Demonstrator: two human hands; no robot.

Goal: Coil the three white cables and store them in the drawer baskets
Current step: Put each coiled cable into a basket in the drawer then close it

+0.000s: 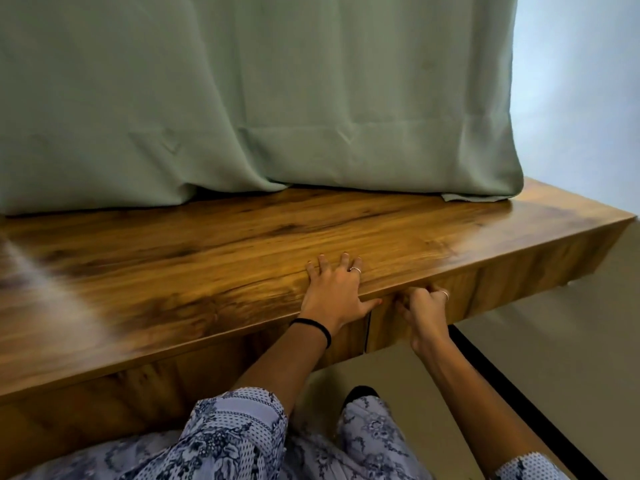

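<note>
Up close, the left hand [334, 289] lies flat on the wooden worktop [207, 244] at its near edge, fingers [323, 263] straight and spread. Just right of it, the right hand [424, 308] has its fingers curled over the top edge of the right drawer front [485, 292], under the worktop's lip. A green curtain [242, 98] hangs along the far side. Neither cables nor baskets can be seen.
</note>
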